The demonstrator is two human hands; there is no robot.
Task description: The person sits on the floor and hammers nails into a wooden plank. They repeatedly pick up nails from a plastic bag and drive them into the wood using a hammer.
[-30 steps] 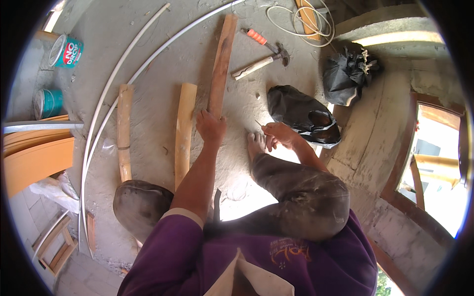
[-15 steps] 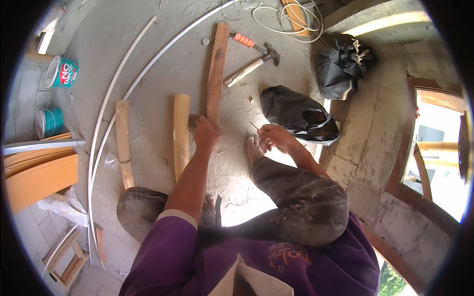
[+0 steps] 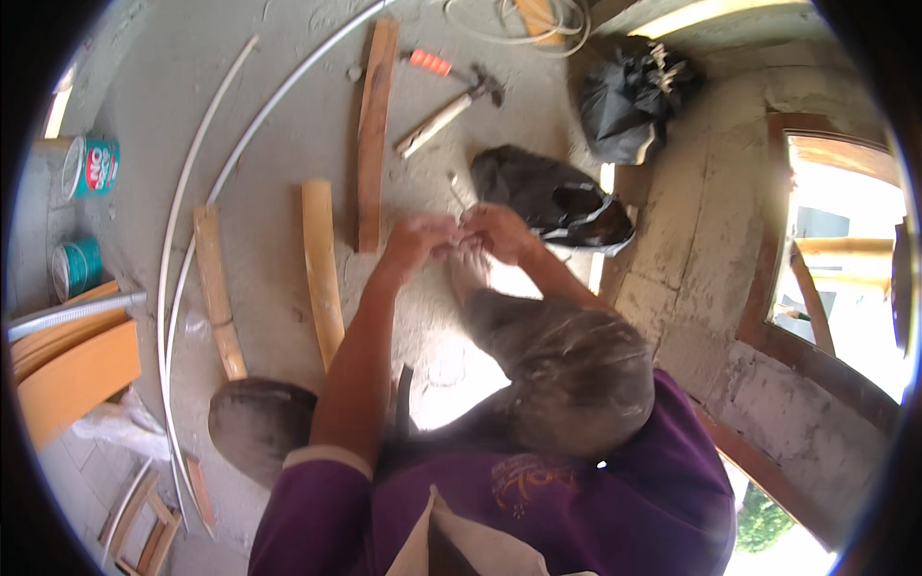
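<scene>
Head view, looking down on a person seated on a concrete floor (image 3: pixel 288 144). The left hand (image 3: pixel 419 240) and right hand (image 3: pixel 499 232) meet fingertip to fingertip in front of the raised right knee (image 3: pixel 567 370). The fingers of both hands are curled inward and pinched together over a small item between them, too small to identify; whether either hand truly grips it cannot be told. A long reddish wooden plank (image 3: pixel 373 134) lies flat on the floor just beside the left hand, on its outer side, running away from the person. A shorter pale wooden piece (image 3: pixel 322 274) lies farther to the left, roughly parallel with the forearm. A hammer (image 3: pixel 449 108) with a pale handle rests beyond the hands, near the plank's far half. A black plastic bag (image 3: pixel 547 197) lies just past the right hand. Two curved white pipes (image 3: pixel 192 192) sweep across the floor well to the left of both hands.
</scene>
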